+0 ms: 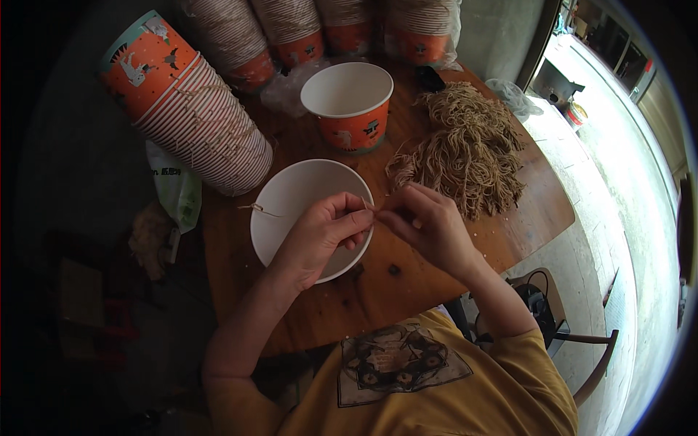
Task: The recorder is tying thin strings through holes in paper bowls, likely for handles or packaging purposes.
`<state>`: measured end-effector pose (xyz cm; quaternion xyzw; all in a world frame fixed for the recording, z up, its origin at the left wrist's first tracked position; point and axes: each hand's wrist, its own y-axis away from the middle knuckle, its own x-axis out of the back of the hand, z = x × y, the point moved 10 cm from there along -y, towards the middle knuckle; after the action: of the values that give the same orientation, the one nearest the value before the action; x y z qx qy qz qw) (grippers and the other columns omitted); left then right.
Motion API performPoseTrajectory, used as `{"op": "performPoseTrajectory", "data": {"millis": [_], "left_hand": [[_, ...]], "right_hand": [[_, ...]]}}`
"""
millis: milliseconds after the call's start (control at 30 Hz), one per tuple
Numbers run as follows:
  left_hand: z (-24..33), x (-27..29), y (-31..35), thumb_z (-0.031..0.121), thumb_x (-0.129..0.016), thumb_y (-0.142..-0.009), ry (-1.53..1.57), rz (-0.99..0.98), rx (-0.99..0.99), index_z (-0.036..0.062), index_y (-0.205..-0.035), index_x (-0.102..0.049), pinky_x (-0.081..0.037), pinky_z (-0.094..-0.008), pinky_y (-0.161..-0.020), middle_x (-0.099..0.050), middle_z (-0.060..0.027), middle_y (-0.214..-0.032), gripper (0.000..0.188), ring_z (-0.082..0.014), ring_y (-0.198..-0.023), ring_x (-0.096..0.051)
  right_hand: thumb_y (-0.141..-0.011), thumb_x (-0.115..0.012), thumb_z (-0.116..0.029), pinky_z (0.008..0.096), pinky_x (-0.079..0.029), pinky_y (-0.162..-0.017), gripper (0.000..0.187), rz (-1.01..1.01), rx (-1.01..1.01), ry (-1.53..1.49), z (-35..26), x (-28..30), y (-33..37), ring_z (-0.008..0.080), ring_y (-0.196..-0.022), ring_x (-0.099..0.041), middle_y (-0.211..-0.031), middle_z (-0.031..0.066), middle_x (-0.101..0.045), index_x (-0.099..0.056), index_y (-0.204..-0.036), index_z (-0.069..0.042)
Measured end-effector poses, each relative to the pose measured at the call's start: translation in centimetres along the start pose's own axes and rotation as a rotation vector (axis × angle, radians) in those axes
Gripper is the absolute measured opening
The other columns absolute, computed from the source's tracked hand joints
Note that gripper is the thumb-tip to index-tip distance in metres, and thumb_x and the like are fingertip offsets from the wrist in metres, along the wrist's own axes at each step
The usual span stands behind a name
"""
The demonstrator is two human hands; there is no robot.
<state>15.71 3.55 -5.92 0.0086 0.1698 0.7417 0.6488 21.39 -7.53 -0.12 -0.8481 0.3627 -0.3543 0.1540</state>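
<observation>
A paper bucket (294,190) with a white inside lies before me on the wooden table, its open mouth facing me. A piece of tan string (260,209) passes through its left wall, with a short end hanging inside. At the right rim, my left hand (327,231) is closed in a pinch on a thin string end. My right hand (427,221) meets it there, its fingertips pinched on the same string; the exact hold is partly hidden. Right of the bucket lies a heap of tan strings (472,156).
Behind stands an orange paper bucket (354,132), upright. A tall nested stack of buckets (200,116) with string handles leans at the left. More plastic-wrapped stacks (287,33) line the back. A clear plastic bag (515,99) lies by the table's right edge. A chair (600,363) stands at lower right.
</observation>
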Motion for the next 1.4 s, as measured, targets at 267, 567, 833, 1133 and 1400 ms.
{"op": "performPoseTrajectory", "data": {"millis": [267,567,833,1133,1400], "left_hand": [[-1.1,-0.5,0.3,0.010,-0.056,-0.092,0.207,0.002,0.205,0.0049,-0.105,-0.057,-0.050,-0.0254,-0.071,-0.060,-0.0026,-0.097,0.014,-0.0098,-0.082,-0.058],[-0.4,-0.2,0.6,0.005,-0.055,-0.089,0.129,0.029,0.142,0.0063,-0.100,-0.052,-0.047,-0.0258,-0.070,-0.057,-0.0033,-0.093,0.012,-0.0111,-0.082,-0.057],[0.8,-0.2,0.6,-0.001,-0.059,-0.083,0.074,0.080,0.021,0.0034,-0.106,-0.044,-0.046,-0.0259,-0.071,-0.055,-0.0065,-0.095,0.028,-0.0123,-0.083,-0.056],[1.2,-0.5,1.0,-0.004,-0.060,-0.081,0.068,0.051,-0.007,0.0009,-0.113,-0.036,-0.047,-0.0246,-0.069,-0.055,-0.0093,-0.095,0.040,-0.0123,-0.079,-0.056],[1.2,-0.1,2.8,-0.004,-0.059,-0.083,-0.065,0.130,-0.032,0.0050,-0.117,-0.032,-0.047,-0.0247,-0.071,-0.058,-0.0091,-0.093,0.045,-0.0118,-0.077,-0.056]], "right_hand": [[-0.078,-0.072,-0.013,0.0352,-0.050,-0.055,0.018,0.087,-0.060,-0.016,-1.8,-1.7,1.4,0.0252,-0.066,-0.060,-0.074,0.0083,-0.056,-0.056,-0.082,-0.004],[-0.076,-0.068,-0.007,0.0365,-0.050,-0.059,0.018,0.061,0.223,0.111,-3.7,-0.6,1.3,0.0259,-0.070,-0.057,-0.079,0.0069,-0.053,-0.059,-0.092,-0.008],[-0.074,-0.066,-0.004,0.0357,-0.048,-0.081,0.028,-0.167,0.393,0.238,-3.9,-0.6,-2.1,0.0272,-0.094,-0.051,-0.101,0.0056,-0.054,-0.060,-0.100,-0.010],[-0.072,-0.068,-0.007,0.0390,-0.044,-0.091,0.026,-0.352,0.449,0.181,-3.7,-1.3,-2.5,0.0284,-0.104,-0.049,-0.116,0.0058,-0.055,-0.061,-0.098,-0.010],[-0.077,-0.066,-0.008,0.0399,-0.045,-0.092,0.019,-0.355,0.430,0.099,-4.3,-2.0,-2.3,0.0308,-0.104,-0.049,-0.114,0.0059,-0.054,-0.060,-0.095,-0.008]]}}
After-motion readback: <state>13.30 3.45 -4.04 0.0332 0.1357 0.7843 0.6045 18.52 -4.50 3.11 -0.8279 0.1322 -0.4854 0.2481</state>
